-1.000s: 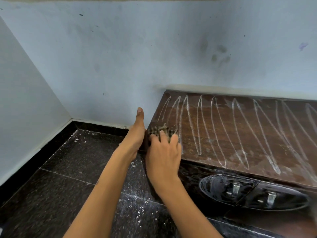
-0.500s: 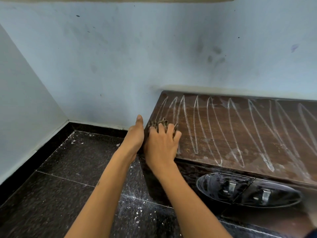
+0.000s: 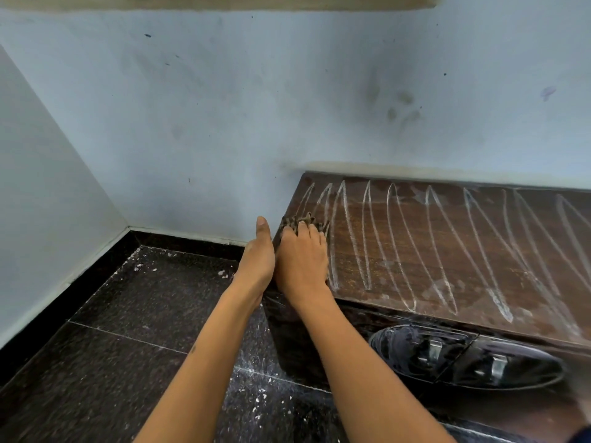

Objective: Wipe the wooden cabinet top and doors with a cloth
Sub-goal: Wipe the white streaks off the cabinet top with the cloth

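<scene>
A low dark wooden cabinet (image 3: 447, 251) stands against the wall at the right, its top streaked with white dust lines. My right hand (image 3: 302, 260) presses a crumpled brown cloth (image 3: 297, 220) flat onto the top's left end, fingers spread over it. The cloth shows only beyond my fingertips. My left hand (image 3: 257, 257) is held flat and upright against the cabinet's left side edge, thumb up, touching my right hand. The cabinet's dark glossy doors (image 3: 463, 356) with oval recessed handles face me below the top.
A pale blue wall (image 3: 287, 107) rises behind the cabinet and another at the left, meeting in a corner. The black speckled tile floor (image 3: 128, 346) carries white dust and crumbs beside the cabinet.
My right hand has slid the cloth away from me along the top's left edge toward the wall. My left hand moved along the side edge with it.
</scene>
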The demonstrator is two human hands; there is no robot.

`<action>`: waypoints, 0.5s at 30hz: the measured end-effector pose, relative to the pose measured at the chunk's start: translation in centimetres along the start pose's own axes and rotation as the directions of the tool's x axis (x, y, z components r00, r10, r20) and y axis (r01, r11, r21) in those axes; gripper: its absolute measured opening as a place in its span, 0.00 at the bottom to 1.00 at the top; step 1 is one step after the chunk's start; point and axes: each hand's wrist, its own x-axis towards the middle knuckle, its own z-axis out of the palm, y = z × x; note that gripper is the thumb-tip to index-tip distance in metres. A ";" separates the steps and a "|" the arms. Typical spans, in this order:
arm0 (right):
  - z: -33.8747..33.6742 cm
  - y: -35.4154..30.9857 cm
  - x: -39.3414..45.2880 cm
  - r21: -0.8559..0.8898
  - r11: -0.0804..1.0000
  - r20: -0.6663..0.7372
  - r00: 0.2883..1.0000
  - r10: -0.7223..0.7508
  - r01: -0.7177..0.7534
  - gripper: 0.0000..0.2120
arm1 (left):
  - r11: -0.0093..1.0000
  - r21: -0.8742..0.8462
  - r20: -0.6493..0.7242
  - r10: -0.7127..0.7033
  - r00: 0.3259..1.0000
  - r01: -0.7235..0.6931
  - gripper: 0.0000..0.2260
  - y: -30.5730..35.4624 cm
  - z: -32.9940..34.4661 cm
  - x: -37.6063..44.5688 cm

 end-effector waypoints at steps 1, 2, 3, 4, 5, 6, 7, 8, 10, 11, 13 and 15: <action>0.0 0.0 0.2 0.002 1.000 -0.001 1.000 0.003 -0.003 0.20 | 1.000 0.004 0.002 0.008 1.000 -0.008 0.31 0.0 0.0 0.1; 0.1 0.0 -0.1 0.009 1.000 -0.011 1.000 0.007 -0.007 0.20 | 1.000 0.014 -0.001 0.017 1.000 -0.017 0.31 -0.1 0.0 0.1; 0.4 0.1 -0.8 0.016 1.000 -0.024 1.000 0.011 -0.011 0.20 | 1.000 0.020 -0.001 0.023 1.000 -0.023 0.32 -0.1 0.0 0.1; 0.9 0.1 -1.8 0.023 1.000 -0.045 0.999 0.008 -0.007 0.21 | 1.000 0.020 0.008 0.021 1.000 -0.021 0.32 0.0 0.0 0.2; 1.3 0.1 -3.0 0.028 1.000 -0.065 0.998 0.001 0.001 0.21 | 1.000 0.018 0.020 0.013 1.000 -0.013 0.33 0.1 0.1 0.4; 1.6 0.1 -4.0 0.032 0.999 -0.078 0.997 -0.009 0.011 0.21 | 1.000 0.019 0.027 0.002 1.000 -0.002 0.33 0.2 0.1 0.5; 1.7 0.1 -4.5 0.030 0.999 -0.079 0.997 -0.015 0.018 0.21 | 1.000 0.024 0.029 -0.006 1.000 0.006 0.33 0.3 0.0 0.5; 1.7 0.2 -4.5 0.032 0.999 -0.073 0.997 -0.019 0.022 0.21 | 1.000 0.026 0.031 -0.012 0.999 0.012 0.34 0.4 0.0 0.6; 1.1 0.4 -2.9 0.034 0.999 -0.056 0.998 -0.025 0.027 0.20 | 1.000 0.023 0.041 -0.014 0.999 0.013 0.33 0.4 0.0 0.4; 0.8 0.3 -1.8 0.034 0.999 -0.041 0.999 -0.021 0.023 0.20 | 1.000 0.027 0.046 -0.014 0.999 0.013 0.33 0.4 0.0 0.3; 0.2 0.2 0.0 0.038 0.999 -0.022 1.000 -0.009 0.010 0.20 | 0.999 0.037 0.057 -0.015 0.998 0.013 0.32 0.3 -0.2 0.2; 0.4 0.0 0.1 0.041 0.999 -0.025 1.000 0.016 -0.015 0.20 | 1.000 0.026 0.065 -0.011 0.998 0.009 0.31 0.2 -0.4 0.3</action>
